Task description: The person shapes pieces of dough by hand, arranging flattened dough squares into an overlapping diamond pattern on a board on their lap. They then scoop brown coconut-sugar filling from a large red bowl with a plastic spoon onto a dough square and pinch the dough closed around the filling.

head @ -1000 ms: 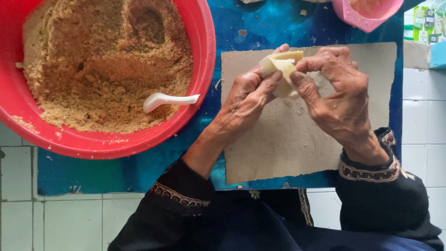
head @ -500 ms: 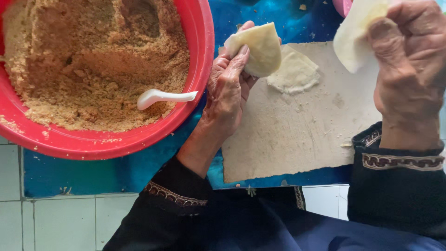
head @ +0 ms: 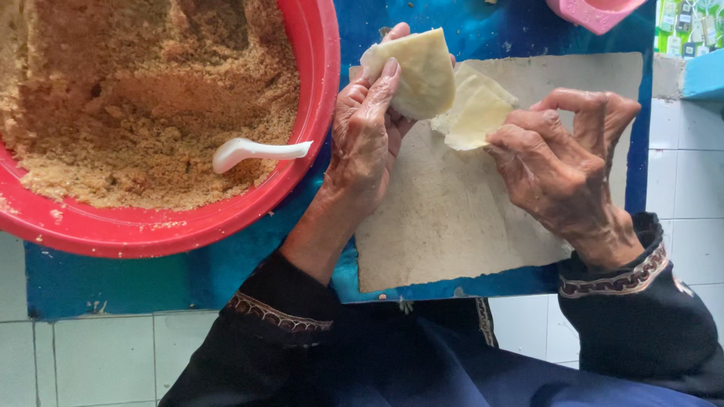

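Pale dough wrapper (head: 417,71), folded into a rounded pocket, is sitting in the left hand (head: 367,128) at about 12 o'clock of the frame; the fingers (head: 385,83) are curling around its near edge and grasping it, thumb hidden behind. A second wrapper (head: 475,113), flat and angular, is lying just beside the first toward 3 o'clock, its lower corner being pinched by the right hand (head: 562,169), whose fingers are bent and closed on it.

Both wrappers are hovering over a sheet of grey-brown paper (head: 452,226) that is resting on a blue table (head: 121,283).

Red bowl (head: 320,90), at 10 o'clock, is holding crumbly brown filling (head: 151,98); a white spoon (head: 256,151) is lying in it with the handle pointing toward the left hand. A pink container (head: 596,11) is showing partly at 1 o'clock.

Step in hand, by judgement: separating and shaping wrappers, with the pocket appearing formed but unfilled. The next move would seem to call for freeing one hand to reach the spoon while keeping the pocket open and untorn.
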The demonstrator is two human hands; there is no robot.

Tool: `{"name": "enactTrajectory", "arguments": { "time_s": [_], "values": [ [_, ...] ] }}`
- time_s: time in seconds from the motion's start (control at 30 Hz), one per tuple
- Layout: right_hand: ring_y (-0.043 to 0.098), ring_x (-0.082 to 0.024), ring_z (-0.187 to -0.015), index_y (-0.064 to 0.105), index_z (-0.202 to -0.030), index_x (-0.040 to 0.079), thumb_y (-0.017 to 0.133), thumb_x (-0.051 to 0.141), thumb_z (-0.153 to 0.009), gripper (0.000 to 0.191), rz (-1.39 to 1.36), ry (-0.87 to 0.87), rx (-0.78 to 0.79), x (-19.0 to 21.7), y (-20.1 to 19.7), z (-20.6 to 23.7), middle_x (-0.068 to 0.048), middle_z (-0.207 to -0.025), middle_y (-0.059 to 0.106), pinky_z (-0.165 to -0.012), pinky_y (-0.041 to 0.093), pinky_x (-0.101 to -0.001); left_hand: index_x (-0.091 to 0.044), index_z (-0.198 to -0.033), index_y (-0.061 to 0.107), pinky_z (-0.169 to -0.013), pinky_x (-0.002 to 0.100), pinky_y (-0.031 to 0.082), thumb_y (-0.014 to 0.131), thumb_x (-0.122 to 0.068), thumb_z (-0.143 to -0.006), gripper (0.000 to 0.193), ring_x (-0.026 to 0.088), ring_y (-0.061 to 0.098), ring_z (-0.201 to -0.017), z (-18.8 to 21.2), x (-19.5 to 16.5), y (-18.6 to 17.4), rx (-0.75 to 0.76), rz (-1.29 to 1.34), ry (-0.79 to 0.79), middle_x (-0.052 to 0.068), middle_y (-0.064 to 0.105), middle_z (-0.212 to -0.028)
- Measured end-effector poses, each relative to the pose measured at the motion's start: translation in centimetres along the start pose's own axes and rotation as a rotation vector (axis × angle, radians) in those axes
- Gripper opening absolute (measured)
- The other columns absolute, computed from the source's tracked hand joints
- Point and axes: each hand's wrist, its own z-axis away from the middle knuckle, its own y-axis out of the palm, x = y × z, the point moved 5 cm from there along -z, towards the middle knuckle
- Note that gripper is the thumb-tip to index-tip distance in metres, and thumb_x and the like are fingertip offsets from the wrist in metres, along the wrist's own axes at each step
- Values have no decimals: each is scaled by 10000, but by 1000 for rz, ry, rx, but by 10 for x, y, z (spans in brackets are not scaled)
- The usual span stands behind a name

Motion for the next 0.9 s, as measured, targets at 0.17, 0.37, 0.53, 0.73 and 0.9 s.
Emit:
{"name": "enactTrajectory", "arguments": {
  "time_s": [0.17, 0.37, 0.53, 0.73, 0.9],
  "values": [
    [551, -234, -1166, 745, -1140, 146, 878, 166, -917, 261, -132, 52, 27, -3, 12, 13, 36, -1154, 732, -989, 295, -425, -28, -1601, 324, -1165, 466, 518, 446, -249, -1138, 528, 302, 616, -1319, 1, -1, 2, 0, 7, -22, 239, 605, -1399],
    [525, -244, -1220, 753, -1149, 169, 869, 174, -919, 257, -217, 100, 45, -9, 18, 20, 41, -1220, 736, -1003, 296, -415, -22, -1613, 318, -1177, 461, 519, 436, -251, -1149, 531, 295, 613, -1344, 1, -1, 3, 19, 1, -12, 222, 597, -1430],
    [502, -277, -1187, 750, -1107, 146, 891, 166, -880, 268, -260, 141, 28, -8, 14, 16, 6, -1162, 727, -1024, 313, -456, -27, -1614, 320, -1156, 464, 529, 431, -253, -1143, 534, 295, 618, -1324, -1, 1, 3, 8, -1, -22, 232, 599, -1418],
    [450, -238, -1198, 765, -1176, 169, 808, 149, -1019, 163, -210, 249, 22, -27, 19, 15, 2, -1141, 701, -1029, 369, -356, -30, -1620, 304, -1161, 455, 526, 430, -264, -1138, 550, 281, 616, -1324, -1, 1, 2, 13, -17, -22, 217, 588, -1432],
    [377, -236, -1217, 794, -1169, 203, 790, 167, -1047, 127, 18, 119, 68, -45, 34, 3, 28, -1132, 674, -1030, 278, -439, -28, -1625, 296, -1171, 456, 514, 438, -283, -1137, 569, 280, 614, -1328, -1, 3, 2, 23, 5, -42, 211, 587, -1439]
  ]
}}
